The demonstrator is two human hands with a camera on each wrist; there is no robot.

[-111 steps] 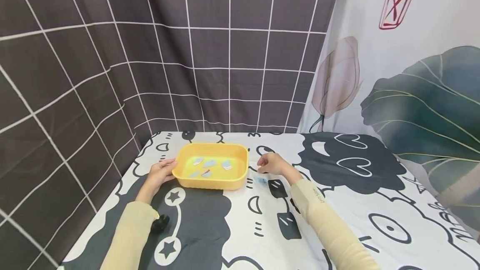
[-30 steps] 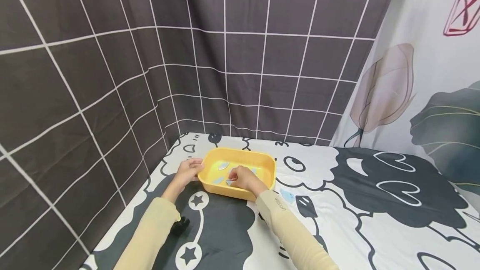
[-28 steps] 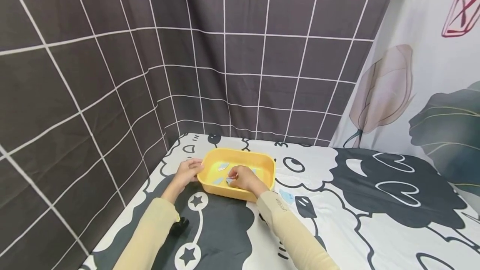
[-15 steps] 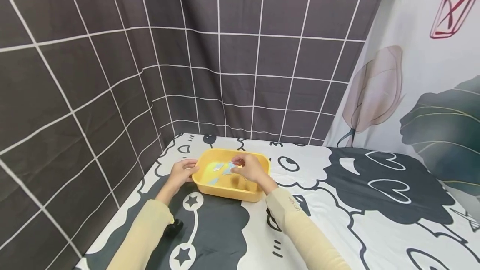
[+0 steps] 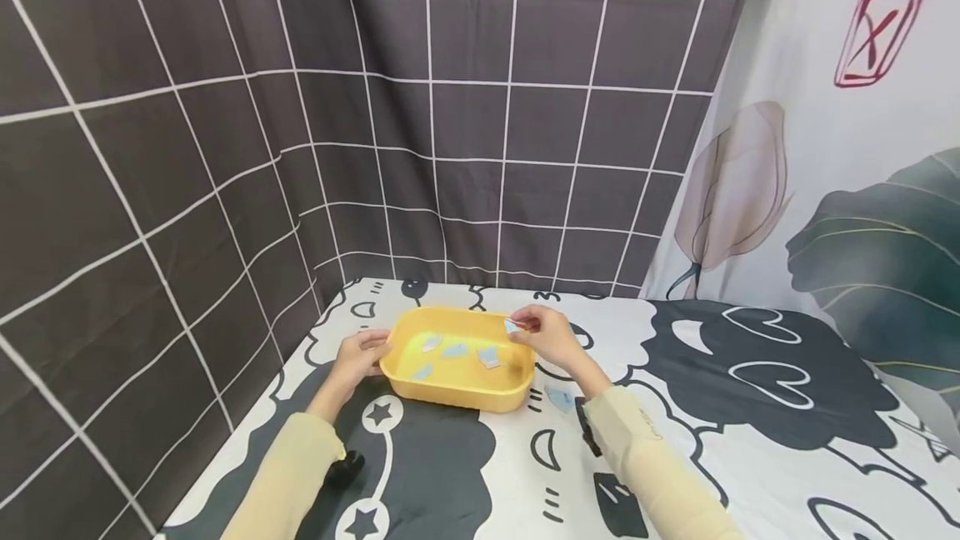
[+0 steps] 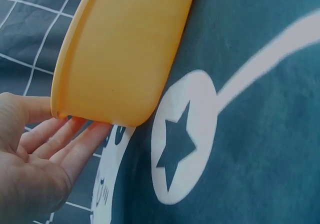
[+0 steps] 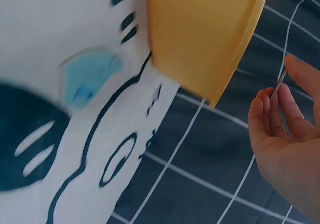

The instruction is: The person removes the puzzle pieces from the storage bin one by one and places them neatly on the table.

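A shallow yellow plastic tub (image 5: pixel 457 396) sits on the patterned cloth, with several small, flat, light-blue pieces (image 5: pixel 454 350) lying apart on its floor. At the tub's left end my left hand (image 5: pixel 360 357) grips the rim, and the left wrist view has the thumb at the lip and the fingers against the outer wall. Over the right rim my right hand (image 5: pixel 551 336) pinches one flat light-blue piece (image 5: pixel 512 327) between thumb and fingertips. In the right wrist view that piece shows nearly edge-on. Another light-blue piece (image 5: pixel 558 398) lies on the cloth just right of the tub.
The surface is covered by a black-and-white cartoon cloth (image 5: pixel 442 473). Behind and to the left hangs a dark curtain (image 5: pixel 465 132) with a white grid. A pale floral curtain (image 5: pixel 750 190) hangs at the right.
My right hand has risen from inside the tub to its right rim, carrying a light-blue piece. Earlier it came in from the cloth on the right. My left hand stays at the tub's left end.
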